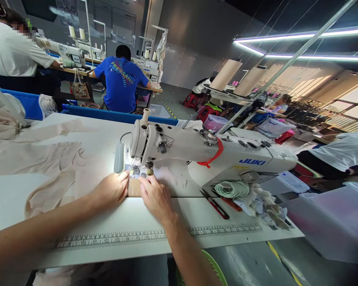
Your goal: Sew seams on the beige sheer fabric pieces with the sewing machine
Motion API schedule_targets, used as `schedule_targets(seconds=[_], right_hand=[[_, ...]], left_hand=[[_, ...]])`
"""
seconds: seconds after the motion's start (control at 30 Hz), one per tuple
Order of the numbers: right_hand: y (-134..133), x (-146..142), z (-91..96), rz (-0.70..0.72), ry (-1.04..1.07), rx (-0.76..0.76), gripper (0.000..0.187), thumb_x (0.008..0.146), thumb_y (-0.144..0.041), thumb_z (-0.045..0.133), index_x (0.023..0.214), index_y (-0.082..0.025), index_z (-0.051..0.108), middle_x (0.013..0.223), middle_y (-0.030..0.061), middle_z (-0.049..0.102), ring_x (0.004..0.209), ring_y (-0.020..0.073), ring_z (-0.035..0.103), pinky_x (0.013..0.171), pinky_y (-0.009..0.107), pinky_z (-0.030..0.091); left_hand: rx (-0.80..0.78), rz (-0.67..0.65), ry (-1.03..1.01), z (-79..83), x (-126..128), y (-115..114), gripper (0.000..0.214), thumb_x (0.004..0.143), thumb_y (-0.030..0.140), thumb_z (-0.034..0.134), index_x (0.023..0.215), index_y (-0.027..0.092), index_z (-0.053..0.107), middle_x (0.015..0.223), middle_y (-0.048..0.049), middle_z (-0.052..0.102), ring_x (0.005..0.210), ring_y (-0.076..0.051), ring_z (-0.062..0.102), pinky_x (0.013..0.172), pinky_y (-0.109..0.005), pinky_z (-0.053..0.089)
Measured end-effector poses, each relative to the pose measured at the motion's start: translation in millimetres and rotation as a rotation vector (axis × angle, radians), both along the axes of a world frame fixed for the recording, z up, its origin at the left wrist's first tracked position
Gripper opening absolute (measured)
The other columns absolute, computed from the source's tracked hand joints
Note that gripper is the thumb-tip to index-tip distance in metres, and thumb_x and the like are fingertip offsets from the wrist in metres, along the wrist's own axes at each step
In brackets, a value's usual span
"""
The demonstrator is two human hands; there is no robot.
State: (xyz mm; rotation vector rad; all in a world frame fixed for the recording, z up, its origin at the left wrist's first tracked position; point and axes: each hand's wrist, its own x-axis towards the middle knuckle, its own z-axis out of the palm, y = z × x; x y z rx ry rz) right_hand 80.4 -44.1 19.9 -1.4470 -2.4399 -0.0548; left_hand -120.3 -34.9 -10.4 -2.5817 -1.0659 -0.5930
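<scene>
Under the lit head of a white sewing machine (179,139), my two hands are close together by the needle area. My left hand (115,187) is closed, with its fingertips pinched at the left of the presser foot (134,171); what lies between them is too small to tell. My right hand (156,194) has its fingers bent and drawn together just right of the foot, and anything in them is hidden. Between the hands shows a tan plate (134,187) on the machine bed. Pale beige cloth pieces (44,159) lie spread left of my left hand.
Right of my hands lie thread snips (215,204), a coil of pale green cord (232,189) and fabric scraps (267,206). A printed ruler (122,237) runs along the table's front edge. Co-workers sit at machines beyond, one in a blue shirt (119,83).
</scene>
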Motion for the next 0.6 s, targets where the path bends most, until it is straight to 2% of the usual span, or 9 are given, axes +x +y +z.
schedule_targets(seconds=[0.1,0.23,0.43,0.6], right_hand=[[3,0,1.1,-0.027,0.073,-0.041,0.025,0.094,-0.018,0.046,0.108,-0.022,0.067,0.098,0.0057,0.067,0.07,0.0161,0.062,0.056,0.028,0.038],[14,-2,7.8,-0.077,0.209,-0.129,0.023,0.096,-0.024,0.044,0.102,-0.017,0.065,0.097,0.0074,0.07,0.078,0.018,0.064,0.063,0.026,0.041],[34,-6,11.6,-0.152,0.286,-0.177,0.028,0.098,-0.021,0.04,0.078,-0.018,0.06,0.069,0.0034,0.067,0.065,0.0154,0.06,0.059,0.023,0.035],[29,-4,2.6,-0.158,0.324,-0.111,0.025,0.099,-0.028,0.043,0.088,-0.017,0.062,0.076,0.0056,0.07,0.067,0.016,0.062,0.058,0.024,0.032]], left_hand=[[-0.008,-0.021,-0.029,1.3,-1,0,0.031,0.089,0.016,0.038,0.096,0.008,0.067,0.097,-0.0188,0.067,0.094,-0.028,0.06,0.074,-0.039,0.057],[-0.023,-0.061,-0.081,3.6,-2,0,0.033,0.089,0.016,0.036,0.099,0.007,0.066,0.096,-0.0192,0.067,0.097,-0.029,0.061,0.07,-0.039,0.058],[-0.058,-0.041,-0.085,2.1,-5,2,0.029,0.088,0.016,0.042,0.101,0.007,0.066,0.101,-0.02,0.066,0.098,-0.03,0.062,0.067,-0.036,0.057],[-0.014,-0.04,-0.092,3.4,-5,4,0.029,0.09,0.016,0.041,0.102,0.006,0.065,0.099,-0.0192,0.067,0.091,-0.027,0.064,0.061,-0.034,0.057]])
